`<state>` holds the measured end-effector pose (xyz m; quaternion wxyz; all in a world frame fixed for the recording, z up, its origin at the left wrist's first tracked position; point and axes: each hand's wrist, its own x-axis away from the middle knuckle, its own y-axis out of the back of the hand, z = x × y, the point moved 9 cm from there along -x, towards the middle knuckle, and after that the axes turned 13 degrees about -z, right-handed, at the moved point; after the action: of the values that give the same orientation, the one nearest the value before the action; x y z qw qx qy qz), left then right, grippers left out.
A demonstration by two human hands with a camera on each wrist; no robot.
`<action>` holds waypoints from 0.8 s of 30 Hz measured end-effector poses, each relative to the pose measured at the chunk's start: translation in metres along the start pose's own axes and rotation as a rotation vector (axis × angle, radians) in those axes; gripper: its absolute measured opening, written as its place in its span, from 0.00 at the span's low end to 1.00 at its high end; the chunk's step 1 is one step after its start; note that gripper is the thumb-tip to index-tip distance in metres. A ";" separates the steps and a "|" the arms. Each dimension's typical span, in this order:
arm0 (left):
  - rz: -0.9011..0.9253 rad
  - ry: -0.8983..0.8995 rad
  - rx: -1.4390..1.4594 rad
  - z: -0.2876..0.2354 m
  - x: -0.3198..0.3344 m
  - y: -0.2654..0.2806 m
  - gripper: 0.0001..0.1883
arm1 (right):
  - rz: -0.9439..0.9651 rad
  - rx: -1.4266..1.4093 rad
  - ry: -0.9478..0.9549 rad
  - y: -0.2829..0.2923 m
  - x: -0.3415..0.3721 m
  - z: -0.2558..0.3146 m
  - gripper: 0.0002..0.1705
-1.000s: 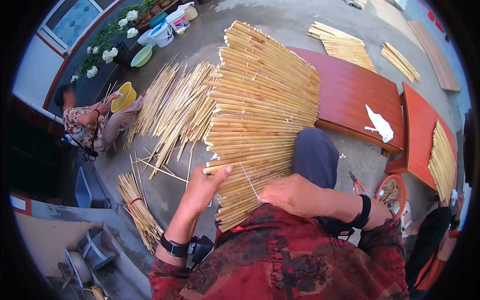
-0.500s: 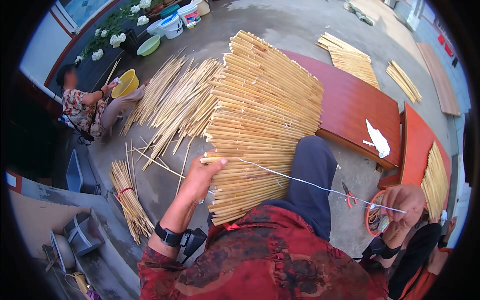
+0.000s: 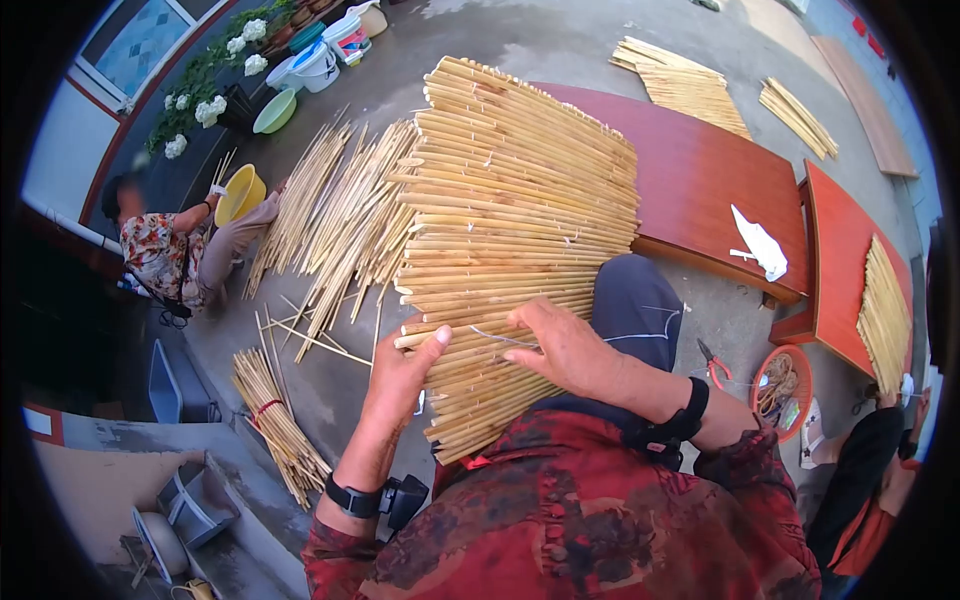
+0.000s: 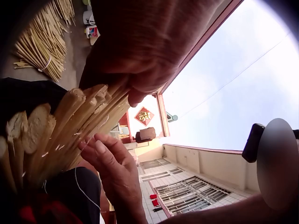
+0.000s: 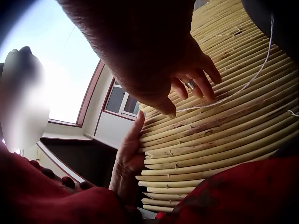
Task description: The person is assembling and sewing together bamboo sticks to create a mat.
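A mat of straight pale-yellow reed stalks, tied together by rows of white string, lies across the person's lap. At its left edge my left hand grips the stalks, thumb on top and fingers underneath. Over the mat's near part hovers my right hand, thumb and index finger apart, a ring on one finger. A loose white string comes from between the stalks near the left thumb, passes by the right fingertips and trails over the knee. In the left wrist view the right fingertips are close to the stalks.
Loose stalks and a tied bundle lie on the left ground. Another person sits there by a yellow bucket. Red-brown boards, red-handled pliers and an orange basket are at right.
My right hand first drew the string far out to the right, then came back to the mat and its fingers parted. The string now hangs slack. My left hand keeps its grip.
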<state>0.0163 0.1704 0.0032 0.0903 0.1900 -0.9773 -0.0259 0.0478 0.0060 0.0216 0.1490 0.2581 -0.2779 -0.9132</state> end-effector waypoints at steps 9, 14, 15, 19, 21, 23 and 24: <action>-0.001 0.006 -0.089 -0.006 0.001 0.002 0.16 | 0.390 -0.243 -0.119 -0.006 0.013 -0.003 0.09; 0.024 0.052 0.000 -0.005 0.001 -0.001 0.16 | -0.110 -0.439 0.460 0.036 -0.006 0.061 0.09; 0.041 0.054 0.009 -0.006 0.002 -0.002 0.15 | -0.092 -0.629 0.457 0.035 -0.008 0.065 0.08; 0.036 0.050 -0.001 -0.005 0.002 0.001 0.15 | 0.312 -0.751 0.311 -0.002 -0.003 0.075 0.11; 0.016 0.068 0.013 -0.003 0.001 0.002 0.15 | 0.244 -0.733 0.352 -0.004 -0.001 0.076 0.12; 0.005 0.076 0.017 -0.003 0.002 0.001 0.14 | 0.181 -0.708 0.393 -0.003 0.004 0.078 0.13; -0.005 0.075 0.027 -0.003 0.002 0.002 0.14 | 0.149 -0.677 0.401 -0.004 0.007 0.080 0.13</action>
<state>0.0144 0.1717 0.0069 0.1243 0.1943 -0.9730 -0.0056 -0.0029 0.0405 0.0739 0.3427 0.3468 0.0555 -0.8713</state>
